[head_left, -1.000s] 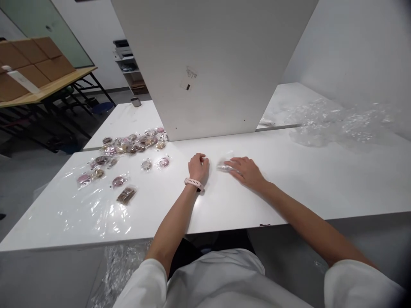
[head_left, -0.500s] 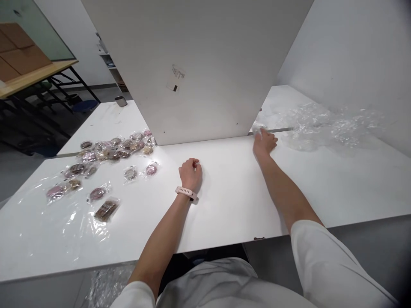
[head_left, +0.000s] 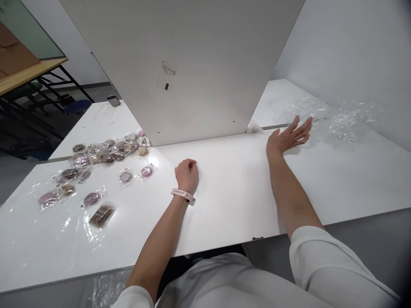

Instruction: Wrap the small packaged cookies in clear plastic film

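Clear film (head_left: 346,126), worktop (head_left: 227,192) far edge: likely light, slippery, best pinched by folds; right hand (head_left: 293,136) splayed, empty; left hand (head_left: 186,176) curled, contents unclear

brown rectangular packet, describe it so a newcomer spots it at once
On the white table, left of the left hand, lie clear-wrapped packets. Nearest the table's front edge is the brown packet; its rectangular shape sets it apart from its round neighbours.

Grey cup (head_left: 113,101), cardboard boxes (head_left: 14,54) (partly cropped)
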Demonstrator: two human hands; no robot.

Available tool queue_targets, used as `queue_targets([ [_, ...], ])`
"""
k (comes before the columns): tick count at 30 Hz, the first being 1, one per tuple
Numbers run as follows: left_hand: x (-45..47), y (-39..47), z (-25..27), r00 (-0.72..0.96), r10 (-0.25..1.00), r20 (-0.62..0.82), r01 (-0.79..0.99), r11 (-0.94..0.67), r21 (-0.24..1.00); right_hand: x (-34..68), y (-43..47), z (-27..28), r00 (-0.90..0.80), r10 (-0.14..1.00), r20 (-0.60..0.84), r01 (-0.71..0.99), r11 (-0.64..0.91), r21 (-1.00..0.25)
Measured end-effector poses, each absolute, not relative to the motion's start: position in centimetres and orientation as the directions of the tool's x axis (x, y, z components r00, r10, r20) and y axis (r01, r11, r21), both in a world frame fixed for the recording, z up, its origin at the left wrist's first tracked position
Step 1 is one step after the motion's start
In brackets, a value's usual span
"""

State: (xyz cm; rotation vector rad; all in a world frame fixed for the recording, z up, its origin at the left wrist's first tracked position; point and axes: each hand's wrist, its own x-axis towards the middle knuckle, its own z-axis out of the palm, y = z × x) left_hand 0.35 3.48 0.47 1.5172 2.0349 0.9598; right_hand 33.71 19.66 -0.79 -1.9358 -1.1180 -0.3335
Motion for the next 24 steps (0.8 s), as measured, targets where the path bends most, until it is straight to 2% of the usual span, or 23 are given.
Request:
queue_targets([
  [4,0.4,3.4,0.6,-0.312,0.948,0.061,0.654,0.168,0.738,35.8,15.7,-0.5,0.515,0.794,0.323,0.773,-0.267,-0.576],
  [6,0.4,3.4,0.5,-0.316,0.947,0.057,0.648,0.171,0.742,35.1,11.7,-0.4,0.484,0.818,0.31,0.788,-0.254,-0.56],
  [8,0.4,3.5,0.5,-0.321,0.946,0.056,0.641,0.173,0.748,33.1,5.9,-0.5,0.431,0.821,0.375,0.827,-0.193,-0.528],
  [9,0.4,3.6,0.5,-0.321,0.945,0.056,0.638,0.172,0.75,31.8,2.6,-0.6,0.347,0.852,0.392,0.855,-0.116,-0.505],
  [11,0.3,3.6,0.6,-0.319,0.946,0.05,0.63,0.172,0.757,29.1,-4.1,-0.8,0.05,0.868,0.494,0.891,0.185,-0.415],
  [12,0.3,3.5,0.8,-0.316,0.948,0.04,0.62,0.174,0.765,28.0,-7.1,-0.7,-0.074,0.833,0.549,0.886,0.307,-0.347],
  [14,0.3,3.0,1.4,-0.295,0.955,-0.003,0.556,0.174,0.813,26.7,-11.3,-0.3,-0.254,0.656,0.711,0.848,0.505,-0.163],
  [16,0.5,2.1,2.2,-0.229,0.97,-0.08,0.393,0.168,0.904,26.6,-12.7,0.6,-0.255,0.465,0.848,0.834,0.55,-0.05],
  [17,0.8,1.5,2.7,-0.171,0.977,-0.125,0.285,0.17,0.943,26.9,-12.4,1.0,-0.197,0.425,0.883,0.846,0.529,-0.066],
  [18,1.1,0.7,3.1,-0.106,0.981,-0.163,0.182,0.18,0.967,27.5,-11.5,1.4,-0.115,0.444,0.889,0.86,0.492,-0.135],
  [20,1.9,-0.8,3.5,-0.002,0.979,-0.202,0.08,0.201,0.976,29.0,-8.9,1.6,0.054,0.609,0.791,0.858,0.377,-0.349],
  [22,2.6,-2.0,3.6,0.045,0.979,-0.199,0.136,0.192,0.972,30.3,-6.2,1.1,0.161,0.788,0.594,0.828,0.22,-0.516],
  [24,2.8,-2.7,3.4,0.059,0.985,-0.162,0.23,0.145,0.962,31.0,-4.6,0.1,0.173,0.909,0.379,0.794,0.1,-0.6],
])
